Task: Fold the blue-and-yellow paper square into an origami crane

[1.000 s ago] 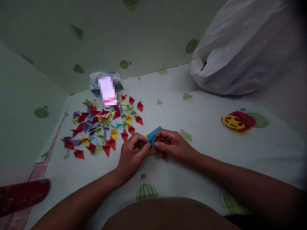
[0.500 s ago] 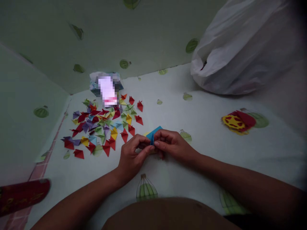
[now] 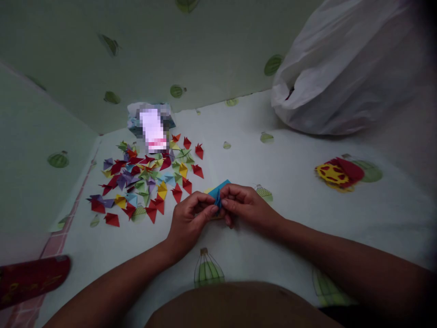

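Between my two hands is a small piece of folded blue paper [image 3: 217,199]. My left hand [image 3: 191,218] pinches its left side with thumb and forefinger. On the other side, my right hand [image 3: 244,203] grips it, the fingers curled in close. Blue and yellow paper sheets [image 3: 222,186] lie just beneath and beyond the hands, mostly covered by them. To the left spreads a pile of folded paper cranes [image 3: 156,205] in red, yellow, green, purple and blue.
A lit phone [image 3: 152,130], blurred out, leans on a box [image 3: 134,125] behind the cranes. A white plastic bag [image 3: 327,91] stands at the back right. Red and yellow cut-out ornaments [image 3: 336,173] lie at right, and a red item with gold markings [image 3: 34,278] at lower left.
My fingers have shifted slightly on the folded blue paper, and its small folds now look a little more spread. Everything else stays where it was.
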Tool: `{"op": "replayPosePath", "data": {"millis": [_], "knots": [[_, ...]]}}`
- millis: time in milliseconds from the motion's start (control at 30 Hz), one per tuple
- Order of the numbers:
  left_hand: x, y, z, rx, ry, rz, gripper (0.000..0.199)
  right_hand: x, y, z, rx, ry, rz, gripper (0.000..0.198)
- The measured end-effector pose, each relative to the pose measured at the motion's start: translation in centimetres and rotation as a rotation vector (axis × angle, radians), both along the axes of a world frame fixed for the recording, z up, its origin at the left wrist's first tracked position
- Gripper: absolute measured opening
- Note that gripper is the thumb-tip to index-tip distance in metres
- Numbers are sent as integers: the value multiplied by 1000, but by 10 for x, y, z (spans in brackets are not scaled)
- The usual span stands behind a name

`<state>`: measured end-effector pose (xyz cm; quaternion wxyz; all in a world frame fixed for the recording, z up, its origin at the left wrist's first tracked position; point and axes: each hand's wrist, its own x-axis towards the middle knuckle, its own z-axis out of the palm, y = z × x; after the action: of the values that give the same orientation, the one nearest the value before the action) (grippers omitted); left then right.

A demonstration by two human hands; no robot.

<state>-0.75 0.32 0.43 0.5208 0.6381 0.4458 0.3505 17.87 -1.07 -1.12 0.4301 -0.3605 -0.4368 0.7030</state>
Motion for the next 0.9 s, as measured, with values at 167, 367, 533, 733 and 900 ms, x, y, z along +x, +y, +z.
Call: {"op": "replayPosePath", "data": {"millis": [167,367,533,733,900], "knots": [[0,1,0,-28,-27,4,12,-1,0,-1,4,13,2,24],[-1,0,-4,239,104,14,4,-1,-1,-2,67,-69,11,18],[-2,0,-6,372,162,9,8,-3,-4,-1,149,-137,-63,8],[-3,0,-5,580,213,-42,11,-4,-8,1,212,-235,-99,9],[-3,1,-5,700,223,-59,14,-5,-8,-1,220,-216,-109,9]]}}
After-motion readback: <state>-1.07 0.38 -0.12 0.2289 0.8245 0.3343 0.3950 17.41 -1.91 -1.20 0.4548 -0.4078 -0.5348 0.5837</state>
